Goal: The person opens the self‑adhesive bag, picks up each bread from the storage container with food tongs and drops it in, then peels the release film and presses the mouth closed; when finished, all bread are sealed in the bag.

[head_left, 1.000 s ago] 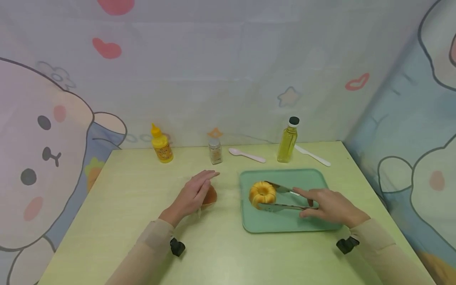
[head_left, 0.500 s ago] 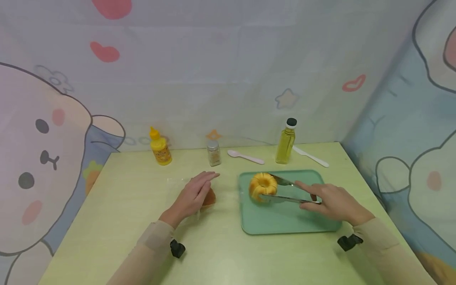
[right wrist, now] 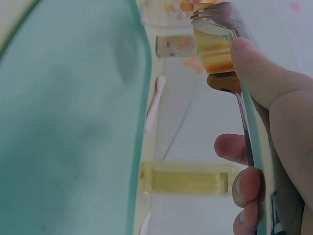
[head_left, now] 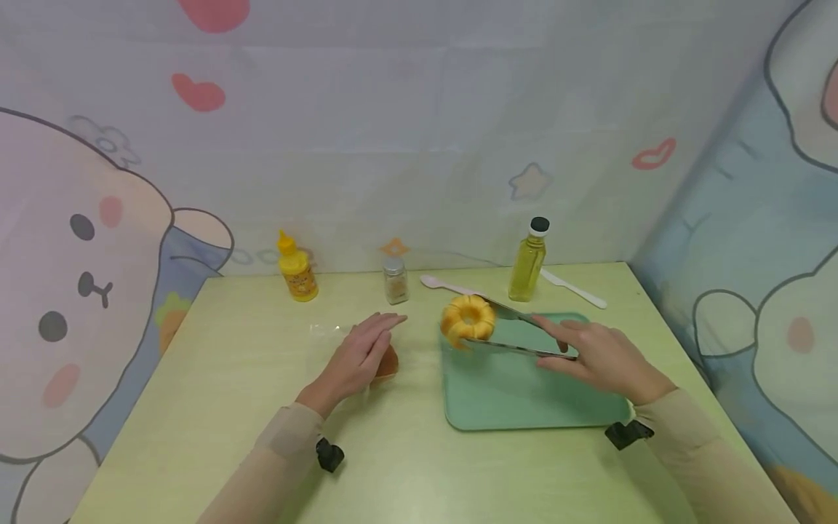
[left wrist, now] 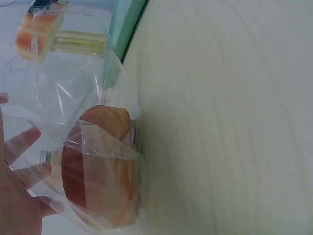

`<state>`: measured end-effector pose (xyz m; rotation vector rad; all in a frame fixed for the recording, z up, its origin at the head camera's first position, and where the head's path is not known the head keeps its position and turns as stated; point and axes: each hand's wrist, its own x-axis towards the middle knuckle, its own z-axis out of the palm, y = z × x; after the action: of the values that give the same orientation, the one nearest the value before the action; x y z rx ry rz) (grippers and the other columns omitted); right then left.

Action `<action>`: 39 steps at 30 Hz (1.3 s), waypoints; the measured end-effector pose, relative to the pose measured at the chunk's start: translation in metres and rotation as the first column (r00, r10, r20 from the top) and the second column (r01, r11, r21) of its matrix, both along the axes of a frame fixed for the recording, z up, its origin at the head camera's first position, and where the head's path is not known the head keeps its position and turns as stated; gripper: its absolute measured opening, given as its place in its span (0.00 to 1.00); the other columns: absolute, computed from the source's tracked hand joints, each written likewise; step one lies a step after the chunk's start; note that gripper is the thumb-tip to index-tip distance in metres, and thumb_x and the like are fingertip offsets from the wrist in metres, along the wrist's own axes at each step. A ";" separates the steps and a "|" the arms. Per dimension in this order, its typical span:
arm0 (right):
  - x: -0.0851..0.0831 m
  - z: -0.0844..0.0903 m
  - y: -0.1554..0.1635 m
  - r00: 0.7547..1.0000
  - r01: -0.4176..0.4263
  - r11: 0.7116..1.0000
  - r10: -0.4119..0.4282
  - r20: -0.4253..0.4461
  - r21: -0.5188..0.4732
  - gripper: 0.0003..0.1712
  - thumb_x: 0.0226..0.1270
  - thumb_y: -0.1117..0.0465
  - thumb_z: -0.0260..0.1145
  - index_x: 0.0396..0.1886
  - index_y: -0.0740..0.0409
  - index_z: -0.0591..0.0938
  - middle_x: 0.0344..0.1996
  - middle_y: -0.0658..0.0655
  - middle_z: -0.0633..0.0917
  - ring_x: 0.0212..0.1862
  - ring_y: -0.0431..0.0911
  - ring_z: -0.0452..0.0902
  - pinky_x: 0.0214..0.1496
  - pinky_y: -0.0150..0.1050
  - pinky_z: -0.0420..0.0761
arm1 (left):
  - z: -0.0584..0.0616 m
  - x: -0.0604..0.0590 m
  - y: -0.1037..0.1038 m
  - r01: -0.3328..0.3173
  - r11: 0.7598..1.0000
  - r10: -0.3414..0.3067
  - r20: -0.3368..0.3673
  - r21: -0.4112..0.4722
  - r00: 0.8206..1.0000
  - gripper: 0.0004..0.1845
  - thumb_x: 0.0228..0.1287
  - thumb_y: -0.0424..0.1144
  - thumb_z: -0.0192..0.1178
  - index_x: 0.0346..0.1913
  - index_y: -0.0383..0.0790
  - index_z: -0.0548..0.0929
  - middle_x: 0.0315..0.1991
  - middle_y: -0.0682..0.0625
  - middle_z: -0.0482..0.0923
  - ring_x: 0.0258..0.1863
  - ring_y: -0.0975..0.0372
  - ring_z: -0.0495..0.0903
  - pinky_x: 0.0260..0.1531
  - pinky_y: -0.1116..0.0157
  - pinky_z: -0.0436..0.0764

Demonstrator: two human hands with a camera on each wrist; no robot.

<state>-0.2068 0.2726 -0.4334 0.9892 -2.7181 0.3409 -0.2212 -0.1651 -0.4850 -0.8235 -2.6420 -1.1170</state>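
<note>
My right hand (head_left: 605,360) grips metal serving tongs (head_left: 517,314), their ends pinching a ring-shaped golden bread roll (head_left: 468,320). The roll hangs above the back left corner of the green tray (head_left: 524,415). In the right wrist view, thumb and fingers wrap the tongs (right wrist: 244,127). My left hand (head_left: 350,356) has extended fingers against a clear plastic bag (left wrist: 73,93), left of the tray. A brown bread roll (left wrist: 105,171) sits inside the bag; in the head view the hand partly hides this roll (head_left: 388,364). The bag's mouth gapes toward the tray.
Along the table's back edge stand a yellow squeeze bottle (head_left: 299,273), a small glass shaker (head_left: 395,282) and an oil bottle (head_left: 527,263). A pink spoon (head_left: 440,282) lies between shaker and oil. A white plastic knife (head_left: 576,289) lies right of the oil.
The tongs have lifted the ring-shaped roll off the tray and carried it left and toward the back. My left hand has stayed at the bag.
</note>
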 end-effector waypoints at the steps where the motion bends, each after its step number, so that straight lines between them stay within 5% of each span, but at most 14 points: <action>1: 0.000 0.000 -0.002 1.000 -0.006 1.000 0.006 -0.016 -0.002 0.43 0.68 0.40 0.74 0.78 0.46 0.73 0.26 0.38 0.70 0.20 0.30 0.58 0.21 0.29 0.63 | 0.001 0.000 0.000 0.000 1.000 0.000 0.002 0.000 1.000 0.23 0.88 0.45 0.41 0.75 0.46 0.76 0.76 0.47 0.71 0.80 0.44 0.61 0.74 0.30 0.55; 9: -0.003 0.001 -0.016 0.993 -0.075 0.997 0.074 -0.092 -0.006 0.42 0.65 0.39 0.75 0.76 0.46 0.76 0.24 0.40 0.71 0.23 0.30 0.60 0.22 0.28 0.64 | 0.002 0.000 0.002 -0.013 1.000 0.013 -0.018 0.000 1.000 0.23 0.88 0.44 0.42 0.76 0.49 0.75 0.76 0.50 0.71 0.79 0.45 0.62 0.76 0.34 0.57; 21: 0.000 -0.002 -0.026 0.984 -0.163 0.987 0.164 -0.067 0.009 0.42 0.66 0.39 0.75 0.76 0.48 0.77 0.25 0.42 0.75 0.24 0.27 0.64 0.25 0.27 0.69 | 0.001 -0.002 0.005 -0.039 0.999 0.040 -0.103 0.014 0.994 0.23 0.87 0.42 0.44 0.76 0.48 0.74 0.75 0.42 0.71 0.77 0.45 0.66 0.73 0.34 0.63; 28: -0.004 -0.006 -0.033 0.974 -0.219 0.975 0.220 -0.049 0.031 0.41 0.67 0.38 0.73 0.76 0.48 0.77 0.27 0.43 0.79 0.27 0.29 0.75 0.25 0.27 0.71 | 0.002 -0.003 0.005 -0.040 0.999 0.040 -0.087 -0.004 0.995 0.23 0.87 0.43 0.43 0.77 0.49 0.73 0.75 0.41 0.70 0.77 0.47 0.66 0.73 0.33 0.61; 39: -0.006 -0.005 -0.046 0.986 -0.161 0.982 0.164 -0.033 0.095 0.41 0.68 0.36 0.71 0.76 0.48 0.76 0.24 0.42 0.73 0.22 0.29 0.66 0.22 0.28 0.66 | 0.001 0.001 0.003 -0.029 0.998 0.026 -0.038 -0.064 0.999 0.24 0.88 0.46 0.41 0.78 0.55 0.72 0.77 0.45 0.69 0.79 0.43 0.63 0.71 0.25 0.56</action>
<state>-0.2124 0.2270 -0.4388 1.2335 -2.6435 0.2219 -0.2205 -0.1620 -0.4842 -0.8090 -2.6630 -1.0047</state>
